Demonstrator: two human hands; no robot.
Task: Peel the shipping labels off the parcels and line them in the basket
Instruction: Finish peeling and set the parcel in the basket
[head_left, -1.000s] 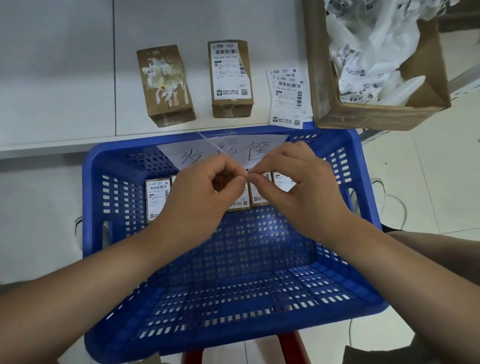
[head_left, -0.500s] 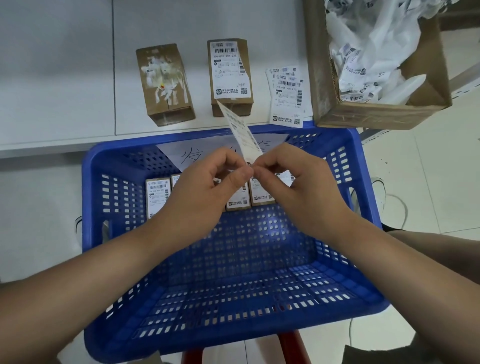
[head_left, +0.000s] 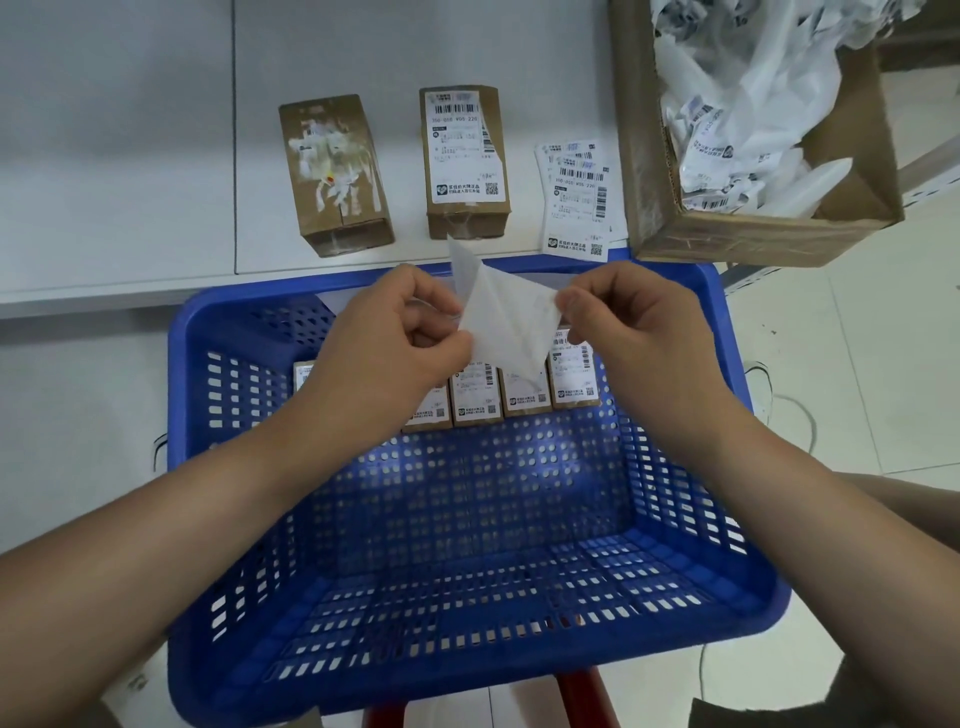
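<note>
Over the far end of the blue basket (head_left: 748, 525), my left hand (head_left: 384, 338) and my right hand (head_left: 628, 332) both pinch a white shipping label (head_left: 506, 317) that is splitting into two sheets between them, blank sides toward me. Several labelled brown parcels (head_left: 475, 397) stand in a row against the basket's far wall, partly hidden by my left hand. On the white table (head_left: 130, 156) behind lie a brown parcel with torn label remains (head_left: 335, 174) and a brown parcel with a full label (head_left: 465, 161).
A small stack of loose labels (head_left: 576, 200) lies on the table's edge, right of the parcels. A cardboard box (head_left: 753, 236) full of crumpled white backing paper stands at the back right. Tiled floor shows to the right of the basket.
The hands have drawn apart, and the label held between them has opened from a narrow strip into two spread sheets.
</note>
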